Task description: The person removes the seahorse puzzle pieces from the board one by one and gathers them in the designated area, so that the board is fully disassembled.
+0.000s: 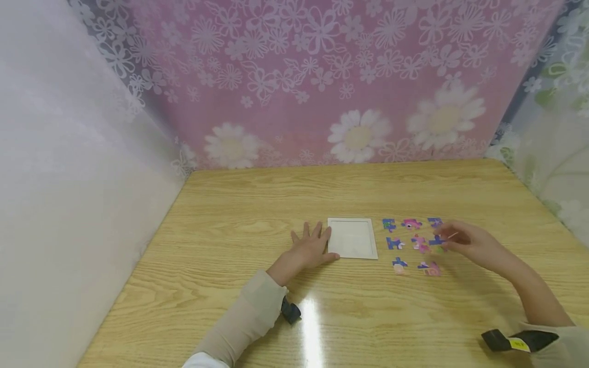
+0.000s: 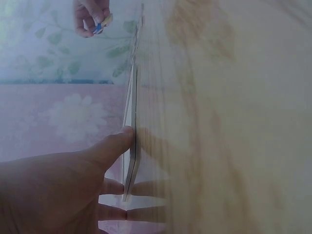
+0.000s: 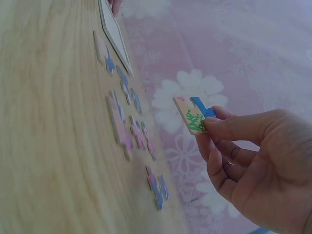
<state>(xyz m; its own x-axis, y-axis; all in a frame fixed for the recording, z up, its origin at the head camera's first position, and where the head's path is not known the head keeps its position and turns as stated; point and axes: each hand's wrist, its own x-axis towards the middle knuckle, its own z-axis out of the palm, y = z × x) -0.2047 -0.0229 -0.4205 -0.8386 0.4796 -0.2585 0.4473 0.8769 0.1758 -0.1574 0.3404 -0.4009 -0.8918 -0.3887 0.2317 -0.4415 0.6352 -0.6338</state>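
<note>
A jigsaw puzzle piece (image 3: 195,117), peach with a green plant and a blue corner, is pinched between the thumb and fingers of my right hand (image 1: 474,246), held above the table. Several other puzzle pieces (image 1: 411,224) in blue, pink and peach lie in loose rows just left of that hand. Beside them is a flat white square puzzle frame (image 1: 352,239) with nothing set in it. My left hand (image 1: 309,250) rests with fingers spread at the frame's left side, and its thumb (image 2: 117,144) touches the frame's edge.
The wood-grain table (image 1: 221,214) runs back to a pink flowered curtain (image 1: 285,102). A pale wall (image 1: 83,179) borders the left side, and a leaf-patterned curtain (image 1: 557,153) the right. Dark straps are at both sleeves.
</note>
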